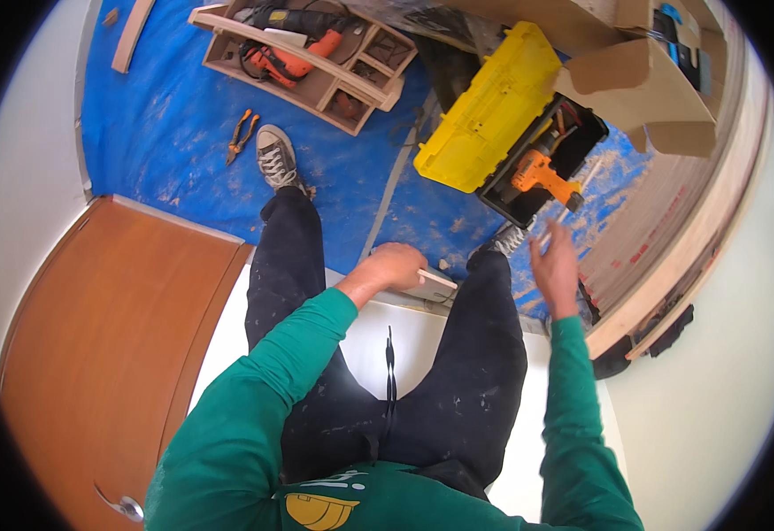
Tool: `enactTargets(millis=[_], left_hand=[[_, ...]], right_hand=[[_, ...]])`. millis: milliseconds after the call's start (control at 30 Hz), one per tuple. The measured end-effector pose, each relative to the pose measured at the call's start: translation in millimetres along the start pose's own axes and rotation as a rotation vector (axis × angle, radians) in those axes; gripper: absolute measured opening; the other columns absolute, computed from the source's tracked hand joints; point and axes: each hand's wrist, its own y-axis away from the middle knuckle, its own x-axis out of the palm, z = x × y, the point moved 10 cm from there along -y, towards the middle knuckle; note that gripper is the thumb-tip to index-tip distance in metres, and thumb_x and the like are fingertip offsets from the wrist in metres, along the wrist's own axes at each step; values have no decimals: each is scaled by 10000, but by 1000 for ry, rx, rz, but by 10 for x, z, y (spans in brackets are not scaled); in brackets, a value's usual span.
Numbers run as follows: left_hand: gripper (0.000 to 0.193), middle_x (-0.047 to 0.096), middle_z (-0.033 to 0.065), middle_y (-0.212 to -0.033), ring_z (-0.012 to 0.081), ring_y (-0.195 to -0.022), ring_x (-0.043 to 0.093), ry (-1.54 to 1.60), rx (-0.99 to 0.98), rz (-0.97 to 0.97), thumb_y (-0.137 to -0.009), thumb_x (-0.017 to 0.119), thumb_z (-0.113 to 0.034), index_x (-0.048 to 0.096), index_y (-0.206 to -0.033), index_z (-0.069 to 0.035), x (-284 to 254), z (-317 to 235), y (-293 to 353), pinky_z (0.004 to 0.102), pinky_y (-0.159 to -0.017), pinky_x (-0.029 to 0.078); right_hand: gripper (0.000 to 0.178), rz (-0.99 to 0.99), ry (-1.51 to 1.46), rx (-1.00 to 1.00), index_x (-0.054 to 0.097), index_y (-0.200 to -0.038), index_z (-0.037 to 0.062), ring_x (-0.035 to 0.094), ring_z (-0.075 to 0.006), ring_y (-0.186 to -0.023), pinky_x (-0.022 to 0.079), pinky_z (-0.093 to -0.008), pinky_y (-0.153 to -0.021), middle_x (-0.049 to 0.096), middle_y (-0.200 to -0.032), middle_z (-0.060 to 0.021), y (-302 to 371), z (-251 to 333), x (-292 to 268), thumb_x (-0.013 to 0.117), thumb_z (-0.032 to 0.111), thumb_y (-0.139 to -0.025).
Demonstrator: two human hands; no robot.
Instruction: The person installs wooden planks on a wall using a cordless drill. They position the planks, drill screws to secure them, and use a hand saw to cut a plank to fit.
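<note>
My left hand (396,265) is closed round the end of a short, thin wooden board (433,287), low between my knees. My right hand (557,270) hangs in the air with its fingers apart and nothing visible in it. Just beyond it stands a black toolbox (504,205) with its yellow lid (493,106) thrown back. An orange cordless drill (542,173) lies across the toolbox, its battery end over the near rim toward my right hand. Other tools inside are partly hidden under the drill.
A wooden tool tote (316,111) holds an orange power tool (294,62). Orange-handled pliers (242,137) lie on the dusty blue sheet (174,133). At right are an open cardboard box (639,84) and stacked boards (652,234). A brown door (112,336) is at left.
</note>
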Motion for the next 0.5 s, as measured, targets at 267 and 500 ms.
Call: enactTargets(millis=[267, 500], left_hand=[[317, 756, 207, -1262, 437, -1208, 696, 37, 52, -154, -1017, 698, -278, 782, -1260, -92, -528, 15, 79, 524, -1036, 551], [338, 760, 192, -1291, 426, -1238, 692, -38, -45, -186, -991, 734, -229, 785, -1285, -70, -843, -58, 148, 514, -1062, 544]], right_hand=[[816, 347, 21, 594, 468, -1600, -16, 635, -532, -1302, 527, -625, -1092, 559, -1492, -313, 1922, -139, -17, 756, 432, -982], [875, 305, -159, 799, 497, -1566, -54, 683, -528, -1221, 570, -570, -1063, 592, -1406, -342, 2423, -464, 81, 748, 505, -941]])
